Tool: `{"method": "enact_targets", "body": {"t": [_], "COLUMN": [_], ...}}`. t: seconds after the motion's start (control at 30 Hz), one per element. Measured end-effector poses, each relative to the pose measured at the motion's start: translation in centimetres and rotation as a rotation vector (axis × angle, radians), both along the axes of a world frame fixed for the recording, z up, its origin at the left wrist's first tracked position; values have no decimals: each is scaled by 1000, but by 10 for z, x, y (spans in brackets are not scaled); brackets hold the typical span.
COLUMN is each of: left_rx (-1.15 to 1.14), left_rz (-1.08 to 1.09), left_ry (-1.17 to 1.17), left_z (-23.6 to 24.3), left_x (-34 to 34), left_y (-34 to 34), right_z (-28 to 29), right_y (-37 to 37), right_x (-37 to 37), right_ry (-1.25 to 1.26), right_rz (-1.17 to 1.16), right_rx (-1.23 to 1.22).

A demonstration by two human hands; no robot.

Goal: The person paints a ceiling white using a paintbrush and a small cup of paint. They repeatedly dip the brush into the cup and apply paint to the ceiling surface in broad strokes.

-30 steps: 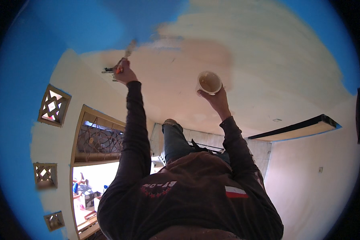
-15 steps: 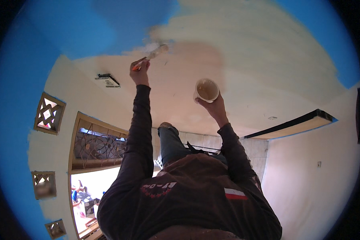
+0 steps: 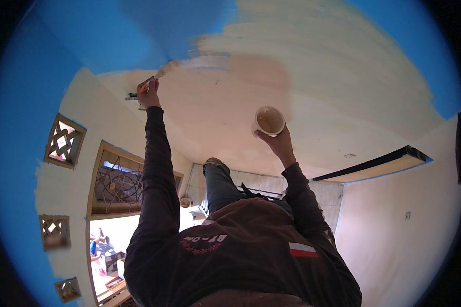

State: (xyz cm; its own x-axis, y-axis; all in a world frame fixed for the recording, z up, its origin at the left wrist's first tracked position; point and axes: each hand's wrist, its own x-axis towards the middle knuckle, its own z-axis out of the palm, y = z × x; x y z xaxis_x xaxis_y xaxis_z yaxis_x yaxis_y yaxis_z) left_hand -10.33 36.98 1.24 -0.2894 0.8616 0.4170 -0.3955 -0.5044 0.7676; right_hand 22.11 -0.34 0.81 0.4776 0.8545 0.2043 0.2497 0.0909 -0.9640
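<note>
My left hand (image 3: 149, 96) is closed round the orange handle of a paintbrush (image 3: 167, 67). The bristles meet the wall along the lower edge of a blue painted area (image 3: 164, 30). To the right of the brush runs a pale, wet-looking streak (image 3: 205, 62), bordering the cream-coloured part of the wall (image 3: 333, 66). Lower and to the right, my right hand (image 3: 280, 147) grips a whitish cup (image 3: 260, 128), its mouth facing up to the camera. Some light brownish liquid shows inside the cup. Part of a small black-and-white fixture (image 3: 132, 96) is hidden behind my left hand.
Down the left wall are several lattice vents (image 3: 64, 141) and a window with a curled metal grille (image 3: 117, 184). Through a bright opening below it, a person's legs (image 3: 100, 238) show. A black-edged shelf-like panel (image 3: 374, 165) juts out at the right, near a wall socket (image 3: 407, 215).
My left hand has swept the brush leftward and slightly down, and the pale streak now lies exposed. The cup in my right hand has shifted a little right and down.
</note>
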Motion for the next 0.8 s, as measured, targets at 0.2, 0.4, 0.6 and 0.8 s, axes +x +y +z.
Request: {"method": "enact_targets", "body": {"t": [0.2, 0.4, 0.6, 0.8], "left_rx": [-38, -89, -89, -84], "left_rz": [98, -140, -398, -384], "left_ry": [-59, -96, 45, 91], "left_z": [4, 3, 16, 8], "left_x": [-16, 44, 121, 138], "left_y": [-11, -92, -125, -103], "right_z": [7, 5, -3, 2], "right_y": [0, -7, -17, -22], "right_x": [1, -2, 1, 4], "right_ry": [-30, -22, -8, 5], "right_rz": [19, -8, -1, -36], "right_rx": [11, -3, 1, -27]}}
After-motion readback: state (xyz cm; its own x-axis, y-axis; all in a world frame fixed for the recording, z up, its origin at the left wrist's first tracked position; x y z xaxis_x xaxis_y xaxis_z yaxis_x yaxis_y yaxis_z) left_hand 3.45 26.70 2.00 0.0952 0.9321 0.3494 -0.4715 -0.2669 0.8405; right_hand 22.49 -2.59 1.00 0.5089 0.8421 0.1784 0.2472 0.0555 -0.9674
